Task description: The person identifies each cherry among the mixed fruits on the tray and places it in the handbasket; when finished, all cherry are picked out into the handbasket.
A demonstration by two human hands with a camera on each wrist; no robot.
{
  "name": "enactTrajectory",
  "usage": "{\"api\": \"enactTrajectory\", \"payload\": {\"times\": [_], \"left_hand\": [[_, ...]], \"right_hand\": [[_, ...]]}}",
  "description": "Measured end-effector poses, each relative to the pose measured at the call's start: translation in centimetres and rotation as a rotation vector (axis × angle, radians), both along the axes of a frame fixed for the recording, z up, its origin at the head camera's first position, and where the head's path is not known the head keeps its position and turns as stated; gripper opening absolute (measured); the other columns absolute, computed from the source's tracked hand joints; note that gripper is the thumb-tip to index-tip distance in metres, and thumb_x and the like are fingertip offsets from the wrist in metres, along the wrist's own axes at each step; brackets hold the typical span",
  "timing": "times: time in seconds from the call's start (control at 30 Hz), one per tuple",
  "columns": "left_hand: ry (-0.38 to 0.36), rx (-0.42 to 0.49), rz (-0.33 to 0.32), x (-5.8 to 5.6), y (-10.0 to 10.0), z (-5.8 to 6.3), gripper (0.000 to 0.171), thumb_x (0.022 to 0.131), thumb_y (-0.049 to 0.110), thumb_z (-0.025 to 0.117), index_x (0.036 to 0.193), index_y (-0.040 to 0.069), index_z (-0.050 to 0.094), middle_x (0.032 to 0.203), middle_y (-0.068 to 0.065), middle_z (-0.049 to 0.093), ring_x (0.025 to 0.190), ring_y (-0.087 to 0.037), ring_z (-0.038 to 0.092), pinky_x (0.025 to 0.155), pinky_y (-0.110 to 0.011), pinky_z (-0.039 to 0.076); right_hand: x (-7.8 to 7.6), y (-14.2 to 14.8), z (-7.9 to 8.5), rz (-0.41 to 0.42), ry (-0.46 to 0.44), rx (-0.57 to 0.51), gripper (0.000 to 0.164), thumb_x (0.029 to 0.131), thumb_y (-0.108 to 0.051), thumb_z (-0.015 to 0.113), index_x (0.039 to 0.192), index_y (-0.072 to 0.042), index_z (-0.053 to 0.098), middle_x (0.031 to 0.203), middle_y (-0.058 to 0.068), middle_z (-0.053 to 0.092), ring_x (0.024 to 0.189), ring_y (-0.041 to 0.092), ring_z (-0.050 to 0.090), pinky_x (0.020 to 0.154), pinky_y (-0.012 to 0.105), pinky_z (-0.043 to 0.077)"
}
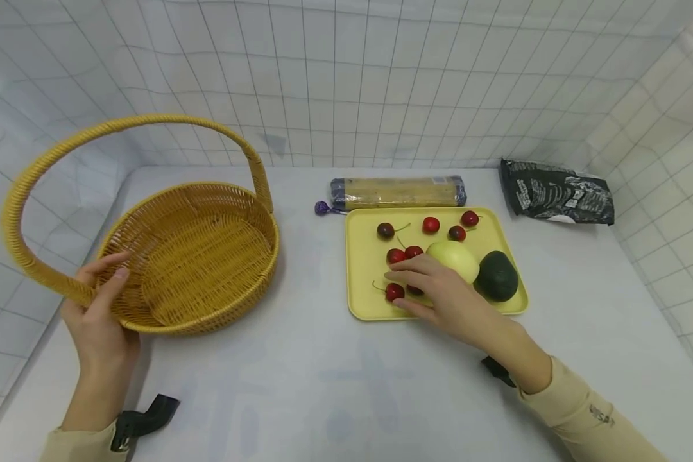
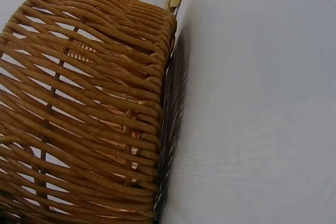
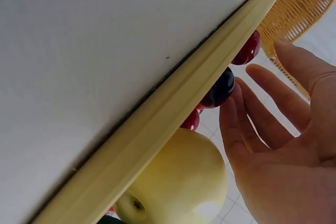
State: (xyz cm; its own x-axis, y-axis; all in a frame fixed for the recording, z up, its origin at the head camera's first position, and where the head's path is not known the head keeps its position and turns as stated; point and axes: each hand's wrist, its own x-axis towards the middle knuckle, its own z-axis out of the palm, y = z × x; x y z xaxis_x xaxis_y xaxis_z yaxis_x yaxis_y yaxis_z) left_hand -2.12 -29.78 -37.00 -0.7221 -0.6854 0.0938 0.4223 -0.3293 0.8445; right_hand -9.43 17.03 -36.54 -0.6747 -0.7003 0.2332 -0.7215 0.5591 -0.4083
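Fingers [image 3: 281, 98] of the right hand [image 1: 439, 292] are standing gently bent and spread, the thumb well apart, pinching nothing; whether the tips are touching the dark cherry [image 3: 220, 88] beside them, I cannot tell. That cherry is lying on the yellow tray [image 1: 360, 269], left of the tray's middle and towards its near edge. A red cherry [image 1: 394, 292] is resting nearer the tray's left edge, its stem pointing that way. Both are looking glossy and round, so probably light, slippery and quick to roll; a soft pinch round the sides would suit better than tugging a stem, and hard squeezing could bruise them. Towards the tray's right side a pale apple [image 1: 453, 258] and a dark green avocado [image 1: 496, 276] are sitting, likely heavier, wanting a wider grasp.

Left of the tray, the left hand [image 1: 101, 314] is gripping a wicker basket [image 1: 208, 276] by its rim at the handle's foot, fingers inside the wall. The basket is probably light and slightly springy, the rim being a firm hold. Beyond the tray's far edge a wrapped package [image 1: 398, 192] is lying.
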Motion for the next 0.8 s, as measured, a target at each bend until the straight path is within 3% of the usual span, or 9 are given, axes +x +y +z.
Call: {"api": "enactTrajectory", "payload": {"times": [0.37, 0.8], "left_hand": [[-0.076, -0.123, -0.071, 0.4, 0.8, 0.3, 0.030, 0.093, -0.013, 0.067, 0.123, -0.020, 0.063, 0.122, -0.019, 0.067, 0.118, -0.022, 0.056, 0.082, -0.023, 0.051], [-0.065, -0.168, -0.097, 0.4, 1.2, 0.5, 0.027, 0.094, -0.014, 0.065, 0.120, -0.021, 0.063, 0.116, -0.018, 0.067, 0.117, -0.023, 0.053, 0.084, -0.023, 0.048]], "right_hand": [[0.0, -0.3, -0.5, 0.061, 0.043, 0.079, 0.034, 0.094, -0.019, 0.081, 0.127, -0.011, 0.075, 0.123, -0.001, 0.074, 0.116, 0.018, 0.065, 0.097, 0.035, 0.054], [0.2, -0.6, -0.5, 0.073, 0.083, 0.085, 0.034, 0.094, -0.019, 0.081, 0.126, -0.010, 0.075, 0.116, 0.001, 0.076, 0.109, 0.019, 0.067, 0.094, 0.036, 0.055]]}}
